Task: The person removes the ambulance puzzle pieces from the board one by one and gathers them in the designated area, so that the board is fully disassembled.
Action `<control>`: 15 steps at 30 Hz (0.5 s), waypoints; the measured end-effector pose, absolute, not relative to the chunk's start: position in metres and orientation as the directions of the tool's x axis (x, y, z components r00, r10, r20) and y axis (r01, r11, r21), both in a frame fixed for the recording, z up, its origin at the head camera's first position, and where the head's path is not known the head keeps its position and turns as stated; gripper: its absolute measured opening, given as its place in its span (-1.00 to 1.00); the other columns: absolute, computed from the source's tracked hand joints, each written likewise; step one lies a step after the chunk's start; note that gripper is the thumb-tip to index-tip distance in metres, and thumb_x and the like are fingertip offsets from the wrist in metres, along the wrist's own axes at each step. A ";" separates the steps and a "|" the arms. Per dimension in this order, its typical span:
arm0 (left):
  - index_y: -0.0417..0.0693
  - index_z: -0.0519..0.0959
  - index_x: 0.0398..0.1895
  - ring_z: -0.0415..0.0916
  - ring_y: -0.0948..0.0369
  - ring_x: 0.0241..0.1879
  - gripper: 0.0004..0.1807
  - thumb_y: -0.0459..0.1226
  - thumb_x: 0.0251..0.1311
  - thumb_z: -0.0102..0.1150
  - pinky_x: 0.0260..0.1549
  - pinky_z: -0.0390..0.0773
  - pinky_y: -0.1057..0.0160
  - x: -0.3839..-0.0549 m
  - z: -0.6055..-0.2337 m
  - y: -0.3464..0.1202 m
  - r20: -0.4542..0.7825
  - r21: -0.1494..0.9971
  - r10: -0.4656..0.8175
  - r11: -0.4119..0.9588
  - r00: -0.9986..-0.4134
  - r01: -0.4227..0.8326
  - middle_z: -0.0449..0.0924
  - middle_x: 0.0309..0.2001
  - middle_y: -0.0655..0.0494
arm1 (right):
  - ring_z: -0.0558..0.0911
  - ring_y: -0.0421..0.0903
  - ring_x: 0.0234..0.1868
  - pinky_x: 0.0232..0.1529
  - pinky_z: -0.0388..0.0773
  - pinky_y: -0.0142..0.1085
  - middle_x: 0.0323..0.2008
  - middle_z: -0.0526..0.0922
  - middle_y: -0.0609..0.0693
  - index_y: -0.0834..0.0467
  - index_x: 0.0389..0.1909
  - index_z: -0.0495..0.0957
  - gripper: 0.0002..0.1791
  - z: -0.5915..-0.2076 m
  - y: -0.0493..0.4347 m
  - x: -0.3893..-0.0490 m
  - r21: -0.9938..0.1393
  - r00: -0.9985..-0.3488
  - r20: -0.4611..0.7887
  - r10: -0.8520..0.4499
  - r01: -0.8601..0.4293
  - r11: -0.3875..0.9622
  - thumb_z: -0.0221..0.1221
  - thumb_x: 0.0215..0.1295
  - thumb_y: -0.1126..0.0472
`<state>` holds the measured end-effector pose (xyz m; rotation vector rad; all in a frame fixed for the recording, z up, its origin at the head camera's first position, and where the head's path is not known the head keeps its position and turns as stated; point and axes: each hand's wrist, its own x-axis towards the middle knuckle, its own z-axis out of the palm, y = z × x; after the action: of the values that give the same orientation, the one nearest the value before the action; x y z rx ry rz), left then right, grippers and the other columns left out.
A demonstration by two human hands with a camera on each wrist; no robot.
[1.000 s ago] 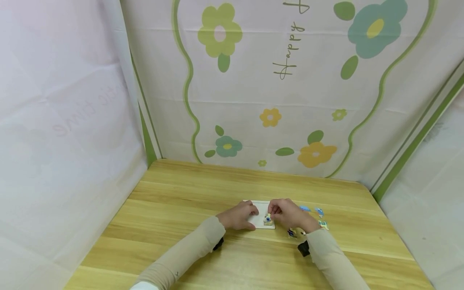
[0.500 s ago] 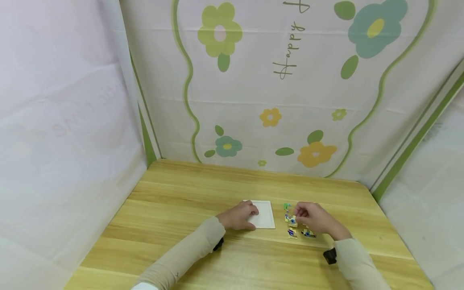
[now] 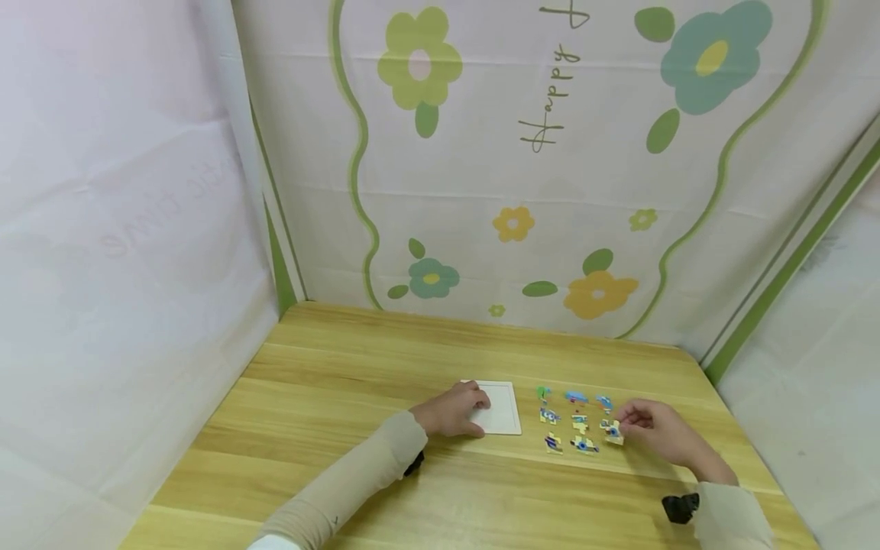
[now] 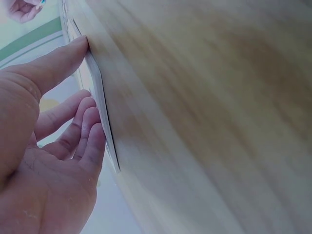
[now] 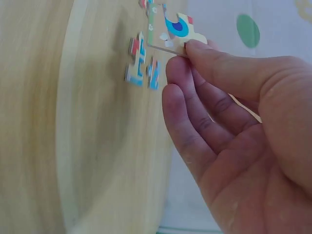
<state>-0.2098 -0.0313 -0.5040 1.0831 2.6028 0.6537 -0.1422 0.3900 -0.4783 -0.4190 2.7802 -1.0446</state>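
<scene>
lower right of the head view: the right hand (image 3: 656, 432) pinches a puzzle piece (image 3: 613, 433) at its fingertips, at the right end of a loose group of puzzle pieces (image 3: 574, 420) lying apart from one another on the wooden table (image 3: 330, 382); left of that group, at lower centre, the white puzzle tray (image 3: 500, 416) lies flat, and the left hand (image 3: 450, 411) rests on the tray's left part with fingers lightly bent, pressing rather than gripping; the tray thus lies to the left of the held piece, with the scattered pieces between, and the left hand is the nearer to it.

left wrist view: at centre left the left hand's fingers (image 4: 92, 141) and thumb lie almost straight against the thin tray edge (image 4: 102, 112), which runs from upper left to lower centre; the right hand (image 4: 22, 9) shows small in the upper left corner.

right wrist view: at upper centre the held piece (image 5: 176, 30) is pinched between thumb and forefinger (image 5: 195, 87), lifted off the wood; its printed face turns toward the camera; two loose pieces (image 5: 142, 63) lie flat just below and left of it.
</scene>
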 end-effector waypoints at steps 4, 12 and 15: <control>-0.07 0.61 0.25 0.33 0.33 -0.08 -0.47 -0.08 0.29 0.48 0.01 0.44 0.43 -0.210 -0.505 -0.031 -0.053 0.487 0.722 0.622 -0.690 0.613 0.54 0.13 0.14 | 0.63 -0.33 -0.18 -0.15 0.65 -0.40 -0.14 0.71 0.08 0.26 -0.02 0.65 -0.82 -0.485 0.400 -0.137 -0.682 -0.948 -0.074 -0.308 -0.177 0.710 0.27 0.49 0.25; -0.07 0.61 0.25 0.33 0.34 -0.06 -0.48 -0.09 0.29 0.49 0.04 0.43 0.42 -0.210 -0.506 -0.031 -0.057 0.490 0.721 0.623 -0.691 0.610 0.54 0.12 0.15 | 0.63 -0.33 -0.20 -0.17 0.64 -0.40 -0.16 0.71 0.09 0.30 -0.05 0.65 -0.84 -0.499 0.405 -0.135 -0.711 -0.943 -0.135 -0.305 -0.122 0.693 0.27 0.47 0.30; -0.07 0.61 0.25 0.34 0.34 -0.06 -0.47 -0.09 0.29 0.49 0.05 0.44 0.42 -0.210 -0.506 -0.031 -0.054 0.492 0.721 0.622 -0.691 0.610 0.54 0.12 0.14 | 0.63 -0.33 -0.20 -0.17 0.63 -0.40 -0.15 0.72 0.10 0.32 -0.03 0.65 -0.83 -0.501 0.405 -0.136 -0.711 -0.939 -0.133 -0.317 -0.132 0.690 0.26 0.49 0.30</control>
<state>-0.2095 -0.0311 -0.5055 1.0875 2.6001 0.6526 -0.1356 0.4050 -0.5009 -0.3592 2.6563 -1.0898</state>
